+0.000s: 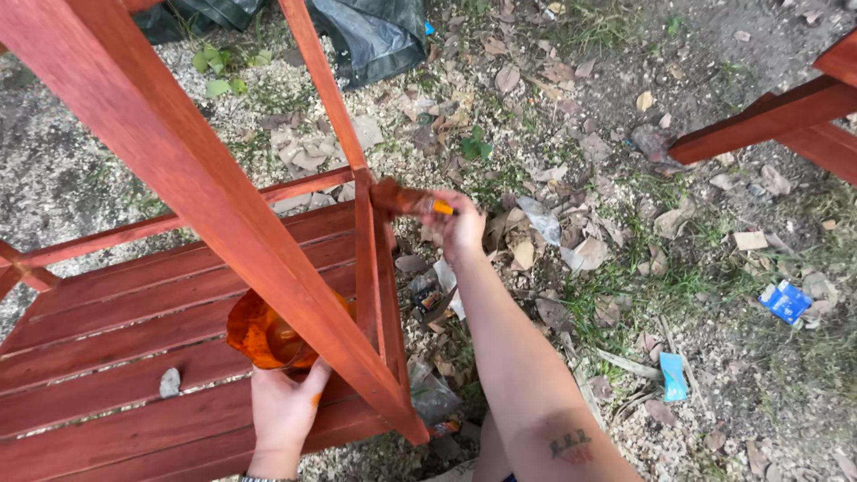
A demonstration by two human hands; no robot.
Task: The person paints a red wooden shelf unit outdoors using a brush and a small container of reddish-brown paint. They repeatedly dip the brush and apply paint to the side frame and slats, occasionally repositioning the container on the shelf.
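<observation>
Left hand (pixel 284 412), lower centre-left of frame: fingers wrapped around the base of an orange-stained, translucent plastic cup of wood stain (pixel 268 335). The cup is held just above the slatted seat of a red-brown stained wooden bench frame (pixel 125 357) and is partly hidden behind the frame's diagonal rail.

Right hand (pixel 460 228), centre of frame: closed in a grip on a paintbrush with an orange handle and stain-soaked bristles (pixel 406 198). The bristles touch the thin upright post of the frame, where it meets the horizontal rail.

Surroundings: ground of gravel, dry leaves and sparse grass; a small grey stone (pixel 170 382) lies on a seat slat at lower left; a dark tarpaulin (pixel 375 36) sits at top centre; a second stained wooden piece (pixel 777 120) at upper right; blue scraps of litter (pixel 786 301) at right.

Risks, judged: the cup looks tilted, so stain could slop over its rim onto the slats. An overloaded brush could run down the post. Windblown leaves or grit could stick to wet stain. The forearm passes near freshly coated wood and could smear it.
</observation>
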